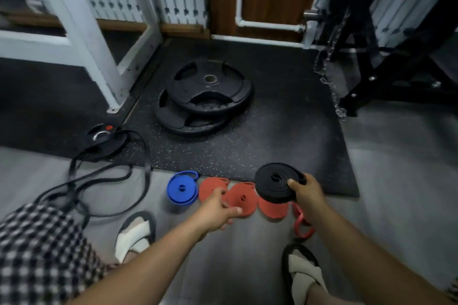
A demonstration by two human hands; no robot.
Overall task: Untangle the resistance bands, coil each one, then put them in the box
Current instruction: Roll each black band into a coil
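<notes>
The right hand (307,197) grips a coiled black rubber resistance band (276,181), thumb on top, holding it above the grey floor (396,181). The left hand (218,210) reaches forward with fingers loosely curled, holding nothing, over a row of coils on the floor: a coiled blue band (182,188), then three coiled red bands (241,198) side by side along the edge of the speckled black mat (285,131). A tangle of loose black bands (104,181) lies to the left, beside stacked black weight plates (205,96).
</notes>
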